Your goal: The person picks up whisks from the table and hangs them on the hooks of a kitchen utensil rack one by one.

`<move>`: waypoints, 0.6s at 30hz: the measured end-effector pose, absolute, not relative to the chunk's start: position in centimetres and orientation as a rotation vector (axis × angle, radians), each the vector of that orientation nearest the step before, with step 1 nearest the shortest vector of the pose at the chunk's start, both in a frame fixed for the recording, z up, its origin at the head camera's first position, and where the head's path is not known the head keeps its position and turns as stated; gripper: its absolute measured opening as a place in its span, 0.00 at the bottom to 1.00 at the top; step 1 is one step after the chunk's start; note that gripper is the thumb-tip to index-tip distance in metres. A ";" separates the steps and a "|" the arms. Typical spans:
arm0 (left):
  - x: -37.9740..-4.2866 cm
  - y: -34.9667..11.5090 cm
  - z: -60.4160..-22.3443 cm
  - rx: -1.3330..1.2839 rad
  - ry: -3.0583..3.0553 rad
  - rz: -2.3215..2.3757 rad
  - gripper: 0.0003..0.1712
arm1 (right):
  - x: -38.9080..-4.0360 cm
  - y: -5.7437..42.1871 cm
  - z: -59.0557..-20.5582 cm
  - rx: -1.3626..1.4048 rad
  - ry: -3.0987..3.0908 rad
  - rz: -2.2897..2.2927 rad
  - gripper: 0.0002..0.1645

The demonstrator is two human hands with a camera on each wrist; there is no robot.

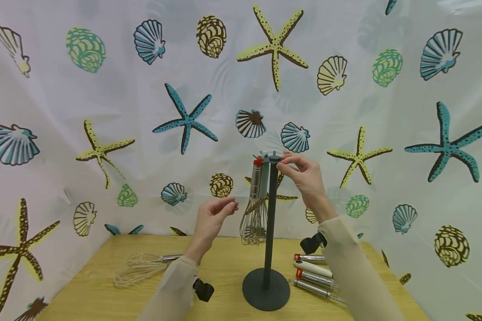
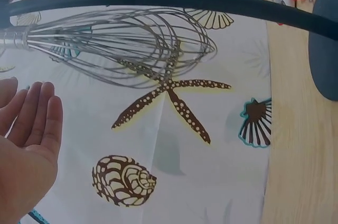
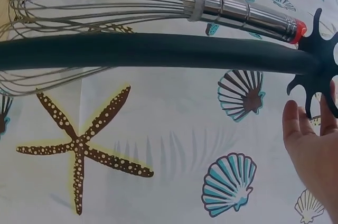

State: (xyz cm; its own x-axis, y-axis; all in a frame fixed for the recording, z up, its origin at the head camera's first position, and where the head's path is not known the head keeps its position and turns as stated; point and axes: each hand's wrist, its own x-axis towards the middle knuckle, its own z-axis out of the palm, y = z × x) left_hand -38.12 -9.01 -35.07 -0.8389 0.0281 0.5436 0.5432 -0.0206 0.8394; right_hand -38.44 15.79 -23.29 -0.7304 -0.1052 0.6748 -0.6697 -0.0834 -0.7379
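Observation:
A dark utensil stand (image 1: 270, 223) with a round base and a wheel of hooks on top stands upright on the table. My right hand (image 1: 305, 176) is raised to its top, thumb and fingers pinching the edge of the hook wheel (image 3: 318, 55). From the wheel's left side hangs a metal whisk (image 1: 255, 178) with a red handle end. A second whisk with a grey handle (image 1: 264, 178) hangs just behind it. Left of these whisks my left hand (image 1: 213, 217) hovers, holding nothing, its fingers loosely bent and apart from the wires.
Whisks (image 1: 140, 269) with thin wires lie on the table's left side, partly hidden by my left arm. To the right lie several utensils, among them a white-handled one (image 1: 313, 269) and a red-ended one (image 1: 316, 279). A shell-patterned curtain (image 1: 225, 89) surrounds the wooden table (image 1: 225, 276).

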 end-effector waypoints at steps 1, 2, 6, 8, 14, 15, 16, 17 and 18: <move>-38.1 -9.2 -35.2 -0.594 -1.898 -1.922 0.16 | -38.4 15.8 -23.2 0.845 -1.793 1.875 0.15; -38.2 -9.4 -35.3 -0.586 -1.905 -1.923 0.16 | -38.4 15.8 -23.1 0.848 -1.796 1.885 0.16; -38.1 -10.1 -35.7 -0.561 -1.917 -1.933 0.17 | -38.2 15.7 -22.9 0.832 -1.791 1.912 0.17; -38.0 -10.2 -35.8 -0.551 -1.924 -1.935 0.17 | -38.2 15.5 -22.8 0.808 -1.777 1.916 0.17; -38.1 -10.5 -36.0 -0.561 -1.926 -1.947 0.17 | -38.2 15.0 -22.9 0.729 -1.718 1.907 0.18; -38.1 -10.5 -36.0 -0.565 -1.926 -1.950 0.17 | -38.2 14.9 -23.0 0.723 -1.706 1.901 0.18; -38.1 -10.5 -36.0 -0.567 -1.922 -1.953 0.17 | -38.3 14.8 -23.0 0.717 -1.697 1.889 0.17; -38.1 -10.5 -36.0 -0.565 -1.920 -1.954 0.17 | -38.3 14.7 -23.1 0.711 -1.688 1.878 0.17; -38.1 -10.5 -36.0 -0.561 -1.919 -1.956 0.17 | -38.3 14.5 -23.1 0.707 -1.679 1.868 0.16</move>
State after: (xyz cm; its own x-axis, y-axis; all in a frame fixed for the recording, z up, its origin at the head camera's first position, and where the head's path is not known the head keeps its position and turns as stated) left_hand -38.10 -10.55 -36.00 -0.8630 0.0309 0.5043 0.5036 -0.0278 0.8635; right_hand -38.29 14.54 -23.13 -0.7249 0.0390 0.6878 -0.6880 -0.0907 -0.7200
